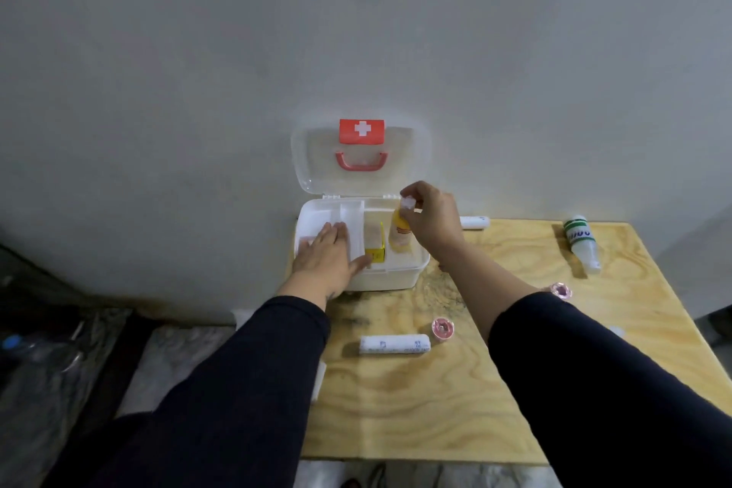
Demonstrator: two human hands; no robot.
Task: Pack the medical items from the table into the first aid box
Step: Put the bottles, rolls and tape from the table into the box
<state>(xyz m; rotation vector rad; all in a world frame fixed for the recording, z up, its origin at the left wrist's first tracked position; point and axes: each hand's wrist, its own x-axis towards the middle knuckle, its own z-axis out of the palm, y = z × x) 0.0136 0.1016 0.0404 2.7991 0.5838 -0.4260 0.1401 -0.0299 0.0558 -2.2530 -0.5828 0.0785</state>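
The person's right hand (431,220) pinches the white cap of a yellow bottle (400,232) between fingertips and thumb, holding it upright inside the right compartment of the first aid box (400,273). The left hand (328,254) lies flat with straight fingers on the white tray (317,216) that fills the left side of the box, its thumb reaching toward a small yellow carton (375,254) standing in the middle section, just beside the bottle. The box sits at the far left corner of the table (396,408), against the wall, with its clear lid (317,154) raised; the lid carries a red cross label and a red handle.

Near the table's front left part lies a white bandage roll (395,344), and just beside its right end a pink tape roll (441,328). A second pink tape roll (561,290) shows past the right forearm. Another white roll (474,222) rests along the far edge, behind the right hand. A clear bottle with a green-striped label (581,244) lies on its side near the far right corner
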